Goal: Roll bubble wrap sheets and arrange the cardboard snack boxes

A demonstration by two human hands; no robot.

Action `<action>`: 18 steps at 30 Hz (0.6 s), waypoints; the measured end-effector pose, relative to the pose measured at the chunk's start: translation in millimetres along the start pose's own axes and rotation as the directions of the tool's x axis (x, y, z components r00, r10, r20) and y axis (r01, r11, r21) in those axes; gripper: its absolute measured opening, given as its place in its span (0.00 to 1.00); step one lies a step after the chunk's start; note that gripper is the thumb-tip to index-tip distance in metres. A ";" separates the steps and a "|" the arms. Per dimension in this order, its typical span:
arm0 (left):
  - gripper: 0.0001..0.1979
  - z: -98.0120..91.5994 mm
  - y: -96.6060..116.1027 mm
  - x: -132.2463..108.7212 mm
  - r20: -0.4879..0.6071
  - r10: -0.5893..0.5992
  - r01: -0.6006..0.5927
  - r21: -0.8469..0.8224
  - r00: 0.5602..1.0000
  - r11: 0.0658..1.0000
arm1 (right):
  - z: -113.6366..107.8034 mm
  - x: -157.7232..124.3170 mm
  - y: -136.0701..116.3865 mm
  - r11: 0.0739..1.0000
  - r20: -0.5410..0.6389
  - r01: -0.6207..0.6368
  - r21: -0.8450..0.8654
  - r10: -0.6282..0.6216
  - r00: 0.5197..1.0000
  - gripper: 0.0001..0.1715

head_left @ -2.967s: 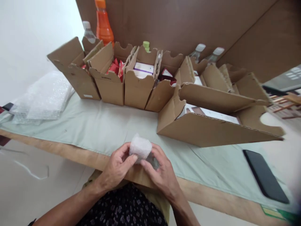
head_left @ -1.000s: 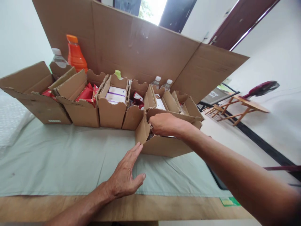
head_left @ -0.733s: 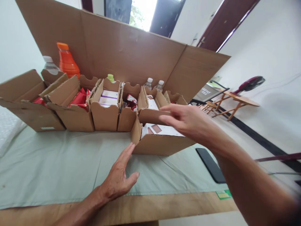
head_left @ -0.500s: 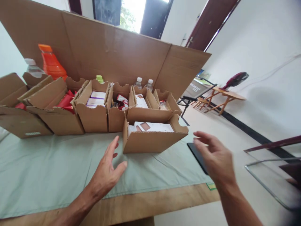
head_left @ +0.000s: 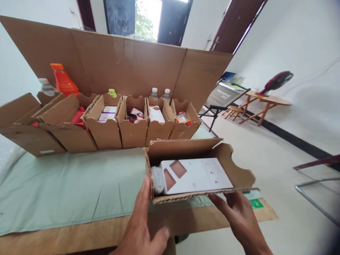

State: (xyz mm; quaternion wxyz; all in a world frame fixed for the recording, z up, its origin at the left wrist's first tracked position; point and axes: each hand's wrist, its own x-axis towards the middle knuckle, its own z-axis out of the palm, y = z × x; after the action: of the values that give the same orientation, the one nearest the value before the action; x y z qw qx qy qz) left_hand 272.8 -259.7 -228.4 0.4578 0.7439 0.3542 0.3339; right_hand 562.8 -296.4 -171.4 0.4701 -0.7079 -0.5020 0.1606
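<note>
Both hands hold up an open cardboard box [head_left: 183, 150] just above the near table edge. My left hand [head_left: 143, 226] grips its left end, thumb underneath and fingers up along the side wall. My right hand [head_left: 237, 216] supports the front right wall from below, fingers curled under it. Inside the box lies a white printed carton [head_left: 196, 175] with brown squares. A small bubble-wrapped bundle [head_left: 158, 180] sits wedged against the box's left inner wall.
A row of open cardboard boxes [head_left: 106, 132] with packets stands at the back of the table on a pale green cloth [head_left: 66, 187]. Behind them rises a tall cardboard sheet [head_left: 127, 67], with an orange bottle [head_left: 62, 79] and clear bottles. A folding chair and fan stand right.
The wrapped bundle went from my hands into the box. My right hand drew out of the box, then both hands took the box and pulled it to the near table edge.
</note>
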 end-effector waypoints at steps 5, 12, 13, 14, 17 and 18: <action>0.43 -39.2 2.7 -20.5 -0.077 -0.179 0.182 0.043 0.981 0.982 | 33.5 0.6 -34.8 0.997 0.081 0.030 0.077 -0.036 0.996 0.30; 0.46 -31.0 16.3 7.6 -0.106 -0.123 0.126 0.026 0.987 0.992 | 43.9 28.6 -21.5 0.954 0.006 0.081 0.290 -0.087 0.996 0.32; 0.49 -17.9 16.3 9.4 -0.071 -0.090 0.091 0.019 0.993 0.996 | 35.0 31.7 -11.7 0.942 -0.049 0.070 0.328 -0.056 0.997 0.34; 0.52 -3.6 16.8 12.1 -0.031 -0.049 0.049 0.007 0.998 0.999 | 25.5 36.6 -1.9 0.931 -0.109 0.059 0.360 -0.020 0.994 0.36; 0.61 40.5 24.7 27.5 0.086 0.046 -0.042 -0.042 0.995 0.998 | 0.5 64.9 23.3 0.912 -0.215 0.037 0.407 0.056 0.975 0.43; 0.62 53.8 29.7 34.6 0.135 0.056 -0.049 -0.056 0.989 0.997 | -5.7 78.6 29.7 0.909 -0.208 0.034 0.415 0.059 0.976 0.45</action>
State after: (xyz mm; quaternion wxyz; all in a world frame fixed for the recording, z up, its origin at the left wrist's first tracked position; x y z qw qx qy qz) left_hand 341.8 -264.6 -214.5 0.4912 0.7618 0.2936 0.3035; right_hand 618.3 -233.1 -173.8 0.6606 -0.6080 -0.3978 0.1892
